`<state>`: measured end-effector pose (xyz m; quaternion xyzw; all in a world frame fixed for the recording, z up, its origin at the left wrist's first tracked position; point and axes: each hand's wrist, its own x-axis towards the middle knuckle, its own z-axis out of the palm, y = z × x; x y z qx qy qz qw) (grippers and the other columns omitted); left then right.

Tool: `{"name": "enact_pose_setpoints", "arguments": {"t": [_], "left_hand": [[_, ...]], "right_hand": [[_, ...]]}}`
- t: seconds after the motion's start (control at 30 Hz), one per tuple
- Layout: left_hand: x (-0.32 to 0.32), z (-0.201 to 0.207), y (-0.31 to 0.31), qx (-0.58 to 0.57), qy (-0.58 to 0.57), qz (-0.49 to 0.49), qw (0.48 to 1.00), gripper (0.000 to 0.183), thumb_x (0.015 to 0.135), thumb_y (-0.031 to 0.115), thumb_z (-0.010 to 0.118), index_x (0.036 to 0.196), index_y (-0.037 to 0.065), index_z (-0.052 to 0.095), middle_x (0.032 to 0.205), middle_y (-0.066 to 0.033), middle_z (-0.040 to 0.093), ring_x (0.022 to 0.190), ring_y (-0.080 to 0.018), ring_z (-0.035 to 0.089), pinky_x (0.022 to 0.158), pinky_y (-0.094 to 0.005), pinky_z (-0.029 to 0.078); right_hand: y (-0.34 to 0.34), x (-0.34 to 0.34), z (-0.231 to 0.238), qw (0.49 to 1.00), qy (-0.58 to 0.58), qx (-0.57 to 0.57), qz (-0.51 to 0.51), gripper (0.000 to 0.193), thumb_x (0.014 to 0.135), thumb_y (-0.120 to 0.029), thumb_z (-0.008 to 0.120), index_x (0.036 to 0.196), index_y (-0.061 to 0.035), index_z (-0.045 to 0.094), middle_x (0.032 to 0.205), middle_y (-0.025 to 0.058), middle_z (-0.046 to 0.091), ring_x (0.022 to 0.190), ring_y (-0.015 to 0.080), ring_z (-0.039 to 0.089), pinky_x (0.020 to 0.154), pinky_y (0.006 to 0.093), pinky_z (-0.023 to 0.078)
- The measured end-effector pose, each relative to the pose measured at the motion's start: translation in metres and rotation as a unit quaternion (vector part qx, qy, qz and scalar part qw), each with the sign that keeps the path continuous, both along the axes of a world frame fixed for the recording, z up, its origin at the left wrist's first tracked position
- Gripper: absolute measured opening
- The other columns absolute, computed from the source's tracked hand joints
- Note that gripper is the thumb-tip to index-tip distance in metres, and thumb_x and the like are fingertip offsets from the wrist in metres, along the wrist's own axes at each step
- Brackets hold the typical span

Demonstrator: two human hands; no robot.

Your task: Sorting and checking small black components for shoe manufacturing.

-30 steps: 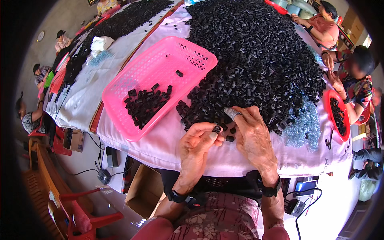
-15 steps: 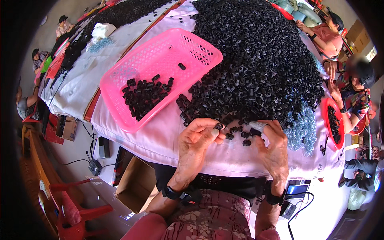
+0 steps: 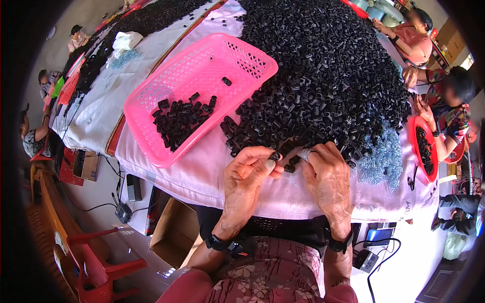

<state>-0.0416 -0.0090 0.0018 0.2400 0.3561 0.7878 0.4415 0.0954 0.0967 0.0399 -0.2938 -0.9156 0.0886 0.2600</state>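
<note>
A small black plastic cylindrical part point(image 3: 275, 156) is pinched between the thumb and fingers of my left hand point(image 3: 244, 177). Just to its right, my right hand point(image 3: 328, 177) is curled palm-down over the near edge of a big heap of similar black parts point(image 3: 318, 86). A pale wrap point(image 3: 305, 154) covers one of its fingers. Its fingertips are close to a few loose black parts point(image 3: 290, 166); whatever they grip is hidden. Left of the heap, a pink perforated plastic basket point(image 3: 151, 146) holds several black parts at its near end, plus a lone one farther in.
Small clear-bluish pieces point(image 3: 381, 164) lie right of the heap, beside a red basket point(image 3: 425, 151) of black parts. Co-workers point(image 3: 452, 96) sit along the right side. Below the pale-covered table are an open cardboard box point(image 3: 174, 232), cables and a red plastic chair point(image 3: 96, 267).
My right hand has moved left toward my left hand, over loose parts that showed between the hands before. My left hand keeps its black part nearly in place.
</note>
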Motion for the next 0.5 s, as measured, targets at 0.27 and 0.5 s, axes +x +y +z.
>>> {"name": "enact_pose_setpoints", "arguments": {"t": [0.27, 0.5], "left_hand": [[0.002, 0.005, 0.000, -0.021, 0.018, 0.009, 1.000, 0.027, 0.094, 0.005, 0.059, 0.119, -0.002, 0.059, 0.106, -0.0116, 0.066, 0.087, -0.0161, 0.065, 0.080, -0.0293, 0.052], [0.002, 0.004, -0.001, -0.009, 0.016, 0.014, 1.000, 0.026, 0.093, 0.004, 0.058, 0.118, -0.002, 0.060, 0.105, -0.0117, 0.066, 0.087, -0.0165, 0.065, 0.079, -0.0292, 0.052]], "right_hand": [[-0.010, -0.007, 0.000, 0.999, -0.018, 0.044, 0.000, 0.006, 0.068, 0.000, 0.063, 0.071, -0.0013, 0.059, 0.080, 0.0098, 0.056, 0.083, 0.0280, 0.056, 0.073, 0.0388, 0.049], [-0.013, -0.006, -0.003, 0.998, 0.016, 0.062, -0.012, 0.013, 0.065, 0.001, 0.063, 0.067, -0.0030, 0.051, 0.072, 0.0098, 0.054, 0.076, 0.0280, 0.056, 0.066, 0.0390, 0.048]]}}
